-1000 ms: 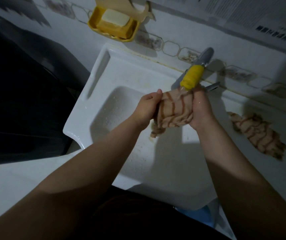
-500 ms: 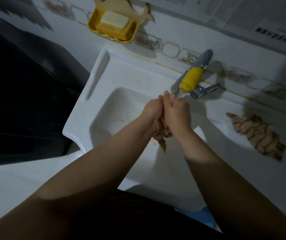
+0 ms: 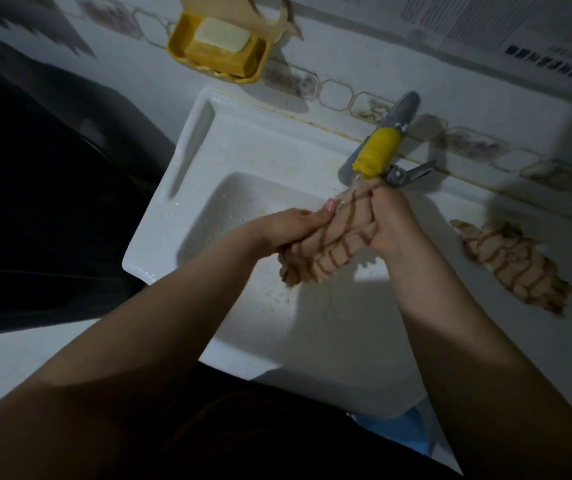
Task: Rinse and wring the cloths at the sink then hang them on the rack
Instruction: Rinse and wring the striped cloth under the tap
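No legible writing. Left hand [image 3: 288,228] and right hand [image 3: 393,221] both grip the striped cloth [image 3: 338,242], now stretched between them under the tap's yellow nozzle [image 3: 378,154] over the sink [image 3: 187,188]; half a second earlier it was bunched between pressed palms. Second cloth [image 3: 513,263] lies unmoved on the sink's right ledge.

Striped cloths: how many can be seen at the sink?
2. One striped cloth is held by the left hand and right hand under the tap; the other cloth lies on the sink's right ledge. More could be out of frame.
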`<state>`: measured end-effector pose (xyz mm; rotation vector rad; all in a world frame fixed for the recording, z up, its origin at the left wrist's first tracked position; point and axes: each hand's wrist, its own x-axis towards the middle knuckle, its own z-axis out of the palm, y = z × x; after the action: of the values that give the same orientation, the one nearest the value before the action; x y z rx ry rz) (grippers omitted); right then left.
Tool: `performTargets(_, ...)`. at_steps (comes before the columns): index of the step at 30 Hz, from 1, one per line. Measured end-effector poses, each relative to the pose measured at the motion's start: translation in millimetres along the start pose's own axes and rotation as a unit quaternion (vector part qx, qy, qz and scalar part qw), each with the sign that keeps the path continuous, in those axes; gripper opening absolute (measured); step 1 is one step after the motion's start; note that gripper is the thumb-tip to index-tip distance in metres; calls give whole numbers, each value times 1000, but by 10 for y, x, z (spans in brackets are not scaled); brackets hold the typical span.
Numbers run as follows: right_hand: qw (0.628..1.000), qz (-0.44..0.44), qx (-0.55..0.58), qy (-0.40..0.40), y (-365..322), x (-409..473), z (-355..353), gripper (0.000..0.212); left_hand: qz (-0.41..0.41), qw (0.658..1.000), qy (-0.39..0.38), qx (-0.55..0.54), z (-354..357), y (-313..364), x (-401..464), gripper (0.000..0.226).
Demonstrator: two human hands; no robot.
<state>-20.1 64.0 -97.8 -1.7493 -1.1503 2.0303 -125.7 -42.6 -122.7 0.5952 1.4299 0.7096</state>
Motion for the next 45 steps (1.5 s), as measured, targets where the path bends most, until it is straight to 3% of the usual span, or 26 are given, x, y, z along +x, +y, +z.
performTargets(2, 995, 10, 60, -75, -29, -31, -21, 32, 17, 998, -44, 44, -83, -137, 12, 65)
performTargets(4, 984, 7, 118, -130, -59, -61, -72, 45, 52, 996, -65, 31, -126, -270, 39, 49)
performTargets(7, 957, -10, 227, -178, -125, -149, -128, 61, 110, 988, -2, -110, -108, -381, 77, 31)
performTargets(10, 943, -17, 267, -196, -131, -201, -103, 63, 112, 946, 89, -292, -14, -284, 124, 52)
performTargets(12, 963, -26, 214, -162, -53, -246, 16, 57, 84, 909, 170, -370, 63, -125, 181, 47)
performTargets(14, 990, -77, 89, -72, 75, -266, 185, 34, 47, 886, 231, -399, 115, 11, 233, 41)
performTargets(17, 976, -176, -123, 25, 178, -279, 356, 35, 9, 890, 263, -372, 201, 119, 286, 47)
performTargets(19, 960, -214, -170, 67, 95, -227, 356, 41, -4, 903, 264, -340, 257, 154, 326, 48)
performTargets(24, 934, -269, -213, 101, 145, -152, 357, 40, -4, 881, 270, -388, 294, 343, 277, 45)
performTargets(25, 928, -276, -231, 93, 201, -183, 386, 41, 6, 899, 292, -327, 283, 340, 283, 44)
performTargets(28, 920, -282, -247, 115, 139, -93, 316, 43, -10, 894, 203, -400, 419, 329, 260, 42)
performTargets(30, 916, -279, -260, 129, 81, -23, 271, 44, -37, 880, 211, -425, 442, 292, 313, 41)
performTargets(33, 914, -294, -260, 103, 228, -133, 378, 41, -16, 879, 266, -396, 299, 284, 353, 46)
performTargets(37, 918, -291, -237, 127, 176, 3, 279, 39, -17, 893, 232, -384, 347, 281, 379, 44)
performTargets(41, 923, -283, -234, 116, 242, -72, 314, 40, -26, 880, 234, -412, 260, 313, 414, 42)
performTargets(45, 923, -267, -261, 96, 221, -25, 213, 28, -17, 885, 150, -440, 161, 353, 341, 46)
